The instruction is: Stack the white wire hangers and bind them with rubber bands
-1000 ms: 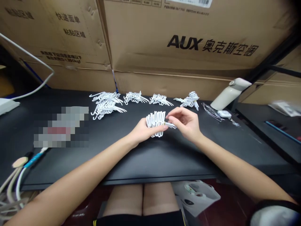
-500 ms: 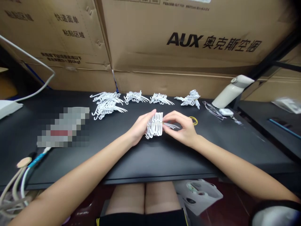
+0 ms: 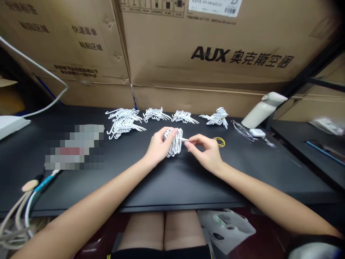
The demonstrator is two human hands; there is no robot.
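Note:
A bundle of white wire hooks [image 3: 175, 145] is gripped in my left hand [image 3: 159, 145], thumb across the top, bent ends hanging over the near side. At the bundle's right side, my right hand [image 3: 206, 151] pinches the thin straight ends of the hooks between thumb and fingertips. Just behind the right hand lie yellow rubber bands [image 3: 220, 142]. Farther back on the black table are two overlapping piles of white hooks [image 3: 122, 122], two smaller bunches of hooks [image 3: 155, 114], [image 3: 185, 116] and a gathered hook bundle [image 3: 217, 117].
A cream bottle [image 3: 260, 113] stands tilted in view at the back right, near glasses [image 3: 242, 130] and a white case [image 3: 257, 133]. Cardboard boxes [image 3: 210, 75] line the back. On the left are a blurred-out object [image 3: 78, 144] and cables [image 3: 44, 183].
My right hand has slid its pinch so the hooks' straight ends now look gathered together rather than fanned out. The bundle has turned slightly in my left hand, and the view has tilted up.

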